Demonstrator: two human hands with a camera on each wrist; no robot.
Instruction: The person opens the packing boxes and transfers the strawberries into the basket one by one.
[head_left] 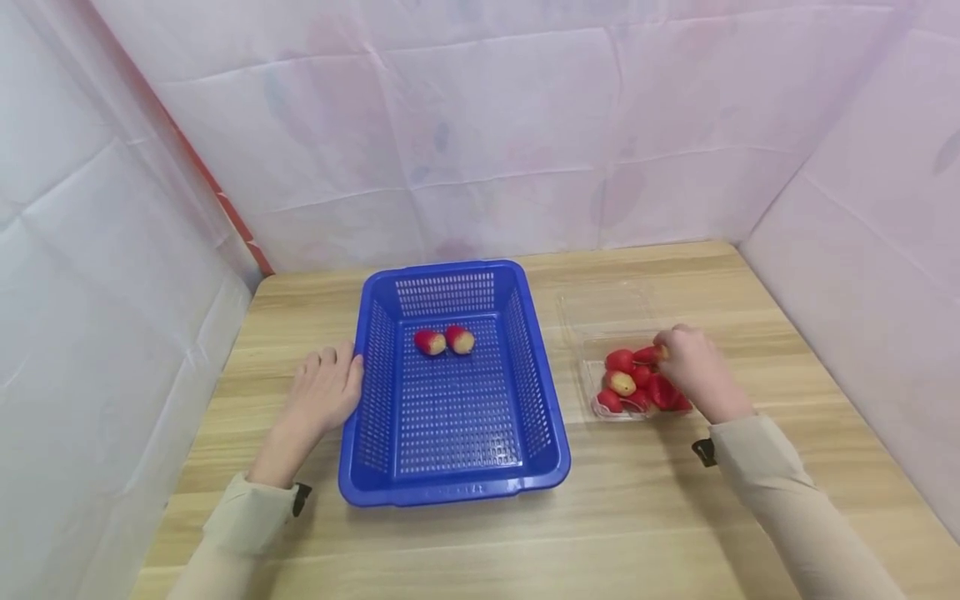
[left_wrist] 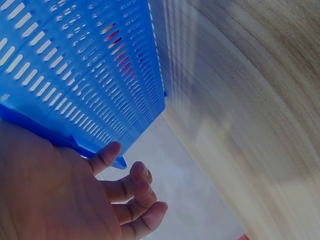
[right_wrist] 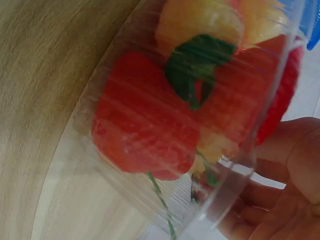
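Observation:
My left hand [head_left: 324, 385] rests at the left rim of a blue plastic basket [head_left: 454, 493]. In the left wrist view its thumb [left_wrist: 107, 155] lies against the rim while the other fingers are loosely bent outside. Two red-and-yellow fruits [head_left: 431, 342] lie side by side on the basket floor. To the right, my right hand [head_left: 693, 367] reaches over a clear plastic box [head_left: 587, 379] and pinches a red fruit with a yellow end [head_left: 647, 355]. More red fruits [right_wrist: 145, 120] with green stems fill the box; its wall partly hides the right fingertips in the right wrist view.
The box's clear lid [head_left: 609, 307] stands open toward the back. Everything sits on a light wooden table [head_left: 487, 550]. Pale patterned sheets [head_left: 495, 150] enclose the back and both sides.

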